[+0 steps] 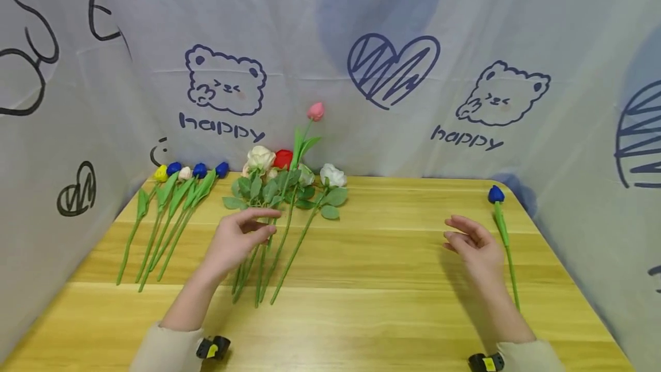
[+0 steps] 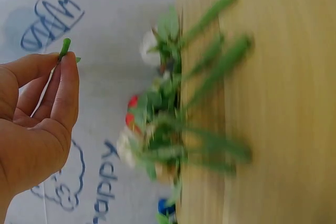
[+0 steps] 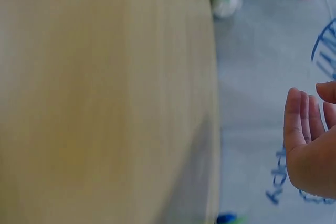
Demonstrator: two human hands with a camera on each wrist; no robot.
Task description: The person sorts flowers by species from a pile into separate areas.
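My left hand pinches the stem of a pink tulip between thumb and fingers, and the flower stands up against the wall cloth. In the left wrist view, the green stem end pokes out above the fingertips. Behind and below this hand lies a bunch of roses, among them a cream rose, a red rose and a white rose. My right hand is raised over the table with loosely bent fingers and holds nothing. Just right of it lies a blue tulip.
Several tulips lie in a group at the table's left, including a yellow tulip and a blue tulip. The wooden table ends at a pale cloth wall with drawn bears and hearts. Similar cloth hangs on both sides.
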